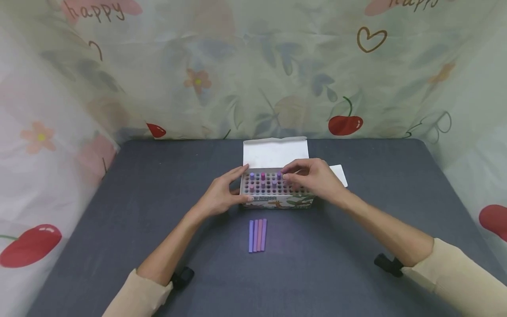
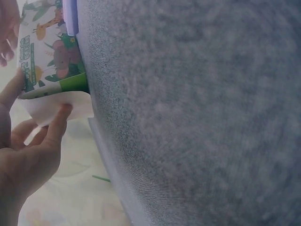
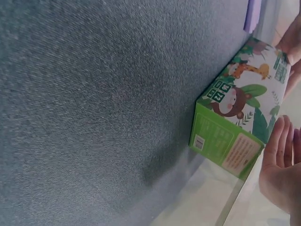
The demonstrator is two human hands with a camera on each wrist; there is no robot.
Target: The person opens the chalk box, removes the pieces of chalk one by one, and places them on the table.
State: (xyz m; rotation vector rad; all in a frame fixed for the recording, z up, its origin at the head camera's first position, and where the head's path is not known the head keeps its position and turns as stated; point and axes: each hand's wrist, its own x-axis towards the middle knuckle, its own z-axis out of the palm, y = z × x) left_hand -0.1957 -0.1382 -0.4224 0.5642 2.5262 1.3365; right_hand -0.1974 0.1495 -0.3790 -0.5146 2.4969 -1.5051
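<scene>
- Head view: a small white cardboard box with printed animals (image 1: 277,203), its white lid (image 1: 275,155) tipped up at the back, stands on a dark grey cloth-covered table (image 1: 317,268), near the far edge
- Left hand (image 1: 219,193): spread wide round the box's left end, thumb at the front edge and fingers at the side; in the left wrist view a finger touches a white paper flap (image 2: 47,104)
- Right hand (image 1: 314,178): over the box's holes, thumb and forefinger narrowly apart just beside a slim round purple stick (image 1: 279,175); cannot tell whether they pinch it
- Other slim sticks, violet, magenta, lilac and pink, stand upright in the holes
- Four loose violet, lilac and pink sticks (image 1: 257,236) lie side by side in front of the box, apart from it
- Right wrist view: the box's bright green end panel (image 3: 211,134) faces the camera
</scene>
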